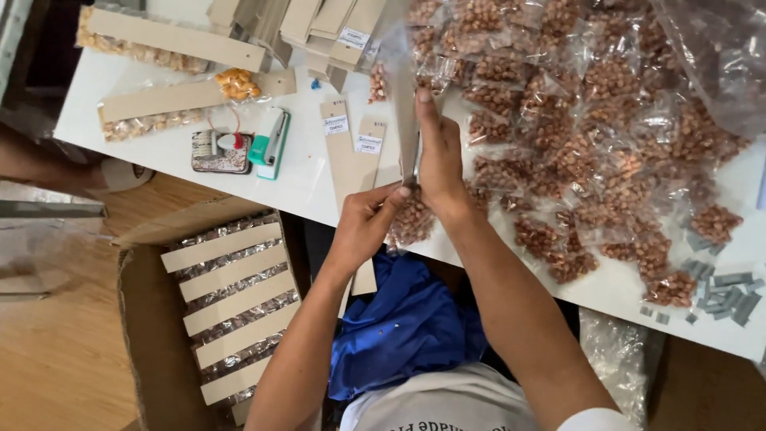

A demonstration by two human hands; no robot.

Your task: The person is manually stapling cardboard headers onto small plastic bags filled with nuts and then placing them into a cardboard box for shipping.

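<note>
Both hands meet over the desk's near edge: my left hand (363, 227) pinches the small clear packet of peanuts (412, 222) from below, while my right hand (439, 156) is closed around a thin cardboard strip (405, 120) held upright above it. To the right, a heap of peanut packets (590, 136) crowds the white desk (295, 187); beyond it sit a green stapler (270, 142) and more cardboard strips (351, 156). I can't see how packet and strip join; my fingers cover it. Below left, a cardboard box (144, 319) of finished strips sits on the wooden floor (56, 351).
</note>
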